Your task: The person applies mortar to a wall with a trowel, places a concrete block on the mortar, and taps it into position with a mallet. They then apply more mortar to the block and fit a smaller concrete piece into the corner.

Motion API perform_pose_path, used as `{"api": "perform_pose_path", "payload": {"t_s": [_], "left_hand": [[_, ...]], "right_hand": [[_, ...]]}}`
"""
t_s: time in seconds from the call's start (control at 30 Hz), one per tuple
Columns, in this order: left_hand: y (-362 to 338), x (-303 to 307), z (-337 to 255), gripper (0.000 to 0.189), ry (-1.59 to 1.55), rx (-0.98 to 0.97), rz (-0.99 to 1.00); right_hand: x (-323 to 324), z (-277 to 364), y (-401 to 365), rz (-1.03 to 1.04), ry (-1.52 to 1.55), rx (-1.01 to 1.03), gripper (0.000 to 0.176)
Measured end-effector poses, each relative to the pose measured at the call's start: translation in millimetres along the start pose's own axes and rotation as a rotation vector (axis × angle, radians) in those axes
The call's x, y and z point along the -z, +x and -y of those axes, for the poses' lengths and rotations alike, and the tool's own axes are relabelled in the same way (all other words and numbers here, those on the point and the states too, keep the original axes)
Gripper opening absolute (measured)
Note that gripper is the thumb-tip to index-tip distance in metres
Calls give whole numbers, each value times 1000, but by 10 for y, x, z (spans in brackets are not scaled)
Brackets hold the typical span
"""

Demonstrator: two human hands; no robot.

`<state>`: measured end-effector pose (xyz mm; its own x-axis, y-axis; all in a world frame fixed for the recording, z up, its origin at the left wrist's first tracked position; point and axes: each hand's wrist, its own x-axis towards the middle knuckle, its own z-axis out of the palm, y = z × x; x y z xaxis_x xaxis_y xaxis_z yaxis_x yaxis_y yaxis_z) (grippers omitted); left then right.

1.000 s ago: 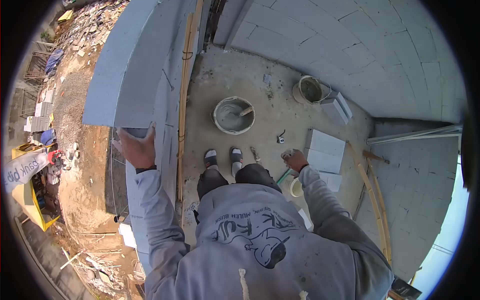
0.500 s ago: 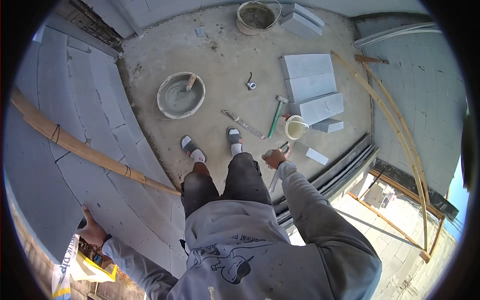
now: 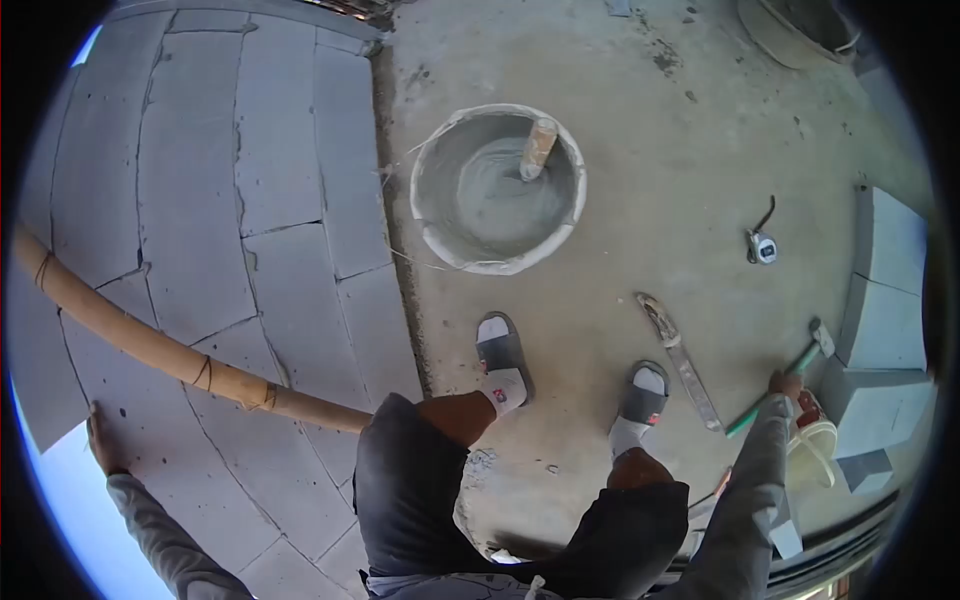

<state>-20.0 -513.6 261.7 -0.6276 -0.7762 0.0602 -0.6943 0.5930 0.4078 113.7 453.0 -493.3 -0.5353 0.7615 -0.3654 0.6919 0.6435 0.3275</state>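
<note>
My left hand rests at the outer edge of the grey block wall, its visible fingers stretched along the block. At the right, my right hand is closed around the green handle of a hammer, which lies on the floor with its head pointing away. Just beside that hand stands a white bucket, partly behind my sleeve. A flat, mortar-smeared tool lies to the left of the hammer. Near my right forearm, a red-handled tool is partly hidden.
A large bucket of grey mortar holds a stick-like handle. A tape measure lies on the concrete floor. Pale blocks are stacked at the right. A bamboo pole crosses the wall; another bucket is far right.
My right hand has let go of the red-handled tool and moved forward to the hammer. I have bent lower, so the floor looks closer. My left hand stays by the wall's edge.
</note>
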Motion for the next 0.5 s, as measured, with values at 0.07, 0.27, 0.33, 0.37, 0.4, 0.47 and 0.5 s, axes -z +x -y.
{"api": "perform_pose_path", "payload": {"t_s": [0.07, 0.27, 0.33, 0.37, 0.4, 0.47, 0.5], "left_hand": [[-231, -262, -177, 54, 44, -192, -337], [-392, -638, -456, 70, 539, -104, -598], [-416, -627, -415, 68, 514, -219, -608], [-448, -626, -449, 68, 486, -202, -607], [-494, -621, -480, 67, 435, -220, -578], [-521, -508, -563, 68, 243, -147, -447], [-529, -441, -576, 68, 204, -125, -436]], "right_hand": [[-474, -251, 562, -62, 187, -196, 34], [-2440, 1340, 1225, 424, 597, -9, 31], [-2187, 930, 1277, 557, 640, -22, 30], [-1934, 854, 1284, 608, 660, -18, 29], [-1445, 787, 983, 651, 678, -11, 29], [-188, 691, 315, 721, 708, 5, 28], [303, 450, 104, 758, 719, 6, 28]]}}
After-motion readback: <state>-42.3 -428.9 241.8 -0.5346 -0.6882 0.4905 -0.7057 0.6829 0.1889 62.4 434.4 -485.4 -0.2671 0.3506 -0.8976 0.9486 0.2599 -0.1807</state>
